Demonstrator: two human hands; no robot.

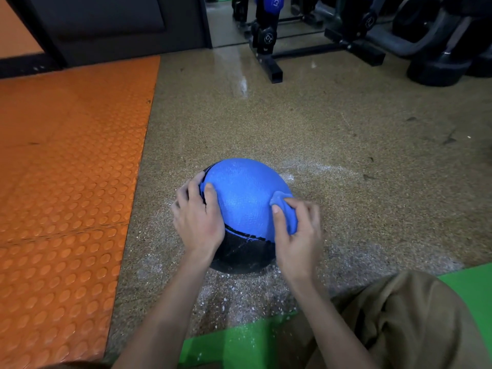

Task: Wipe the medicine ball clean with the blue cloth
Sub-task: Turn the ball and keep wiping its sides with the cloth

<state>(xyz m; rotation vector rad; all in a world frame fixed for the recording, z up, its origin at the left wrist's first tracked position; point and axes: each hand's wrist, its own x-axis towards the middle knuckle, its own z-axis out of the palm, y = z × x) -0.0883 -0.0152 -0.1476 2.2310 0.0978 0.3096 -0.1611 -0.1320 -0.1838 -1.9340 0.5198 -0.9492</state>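
The blue-and-black medicine ball sits on the speckled floor, blue half up. The right hand grips a bunched blue cloth and presses it against the ball's right side. The left hand lies spread on the ball's left side, thumb on the blue part, fingers unclenched. White specks dust the floor around the ball. An orange studded mat lies to the left, a green mat nearest the person, and a dumbbell rack stands beyond.
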